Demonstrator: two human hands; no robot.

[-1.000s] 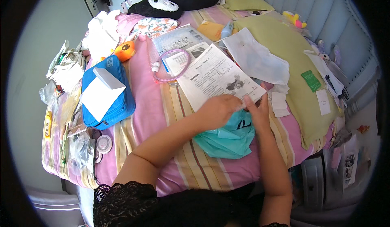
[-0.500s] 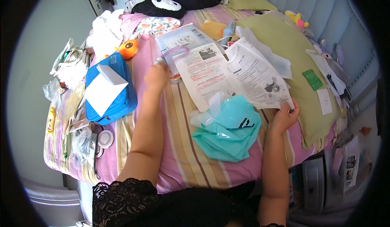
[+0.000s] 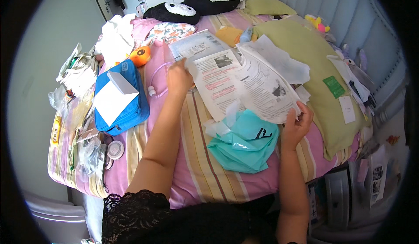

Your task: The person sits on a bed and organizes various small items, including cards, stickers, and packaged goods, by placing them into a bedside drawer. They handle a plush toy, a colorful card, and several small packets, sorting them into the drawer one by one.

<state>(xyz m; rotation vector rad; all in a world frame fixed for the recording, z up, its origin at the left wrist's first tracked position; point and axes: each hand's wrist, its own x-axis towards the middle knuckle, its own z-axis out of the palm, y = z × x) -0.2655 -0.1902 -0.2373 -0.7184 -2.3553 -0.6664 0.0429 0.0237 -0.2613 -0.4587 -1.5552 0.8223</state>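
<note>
A printed paper sheet [image 3: 216, 80] with red handwriting lies creased across the bed, its right half [image 3: 262, 84] curled up. My left hand [image 3: 179, 77] is closed at its upper left edge, fingertips pinching the corner. At the lower right corner my right hand [image 3: 297, 124] grips the paper between thumb and fingers. Left of my left hand rests a thin purple loop [image 3: 150, 76] with a white end piece. A teal plastic bag [image 3: 244, 143] sits crumpled just below the sheet. Behind the sheet lies a clear plastic document sleeve [image 3: 198, 45].
A blue zipped case [image 3: 122, 108] with a folded white paper [image 3: 114, 95] on top stands left, beside an orange toy [image 3: 140, 56]. Green pillows [image 3: 301, 56] lie right. Black-and-white cushions [image 3: 211, 3] lie at the back. Clear bags and small round containers [image 3: 115, 149] crowd the left edge.
My left hand has let go of the purple loop, which now lies to its left, and has moved to the sheet's corner. My right hand has shifted left, lifting and curling the sheet's right side.
</note>
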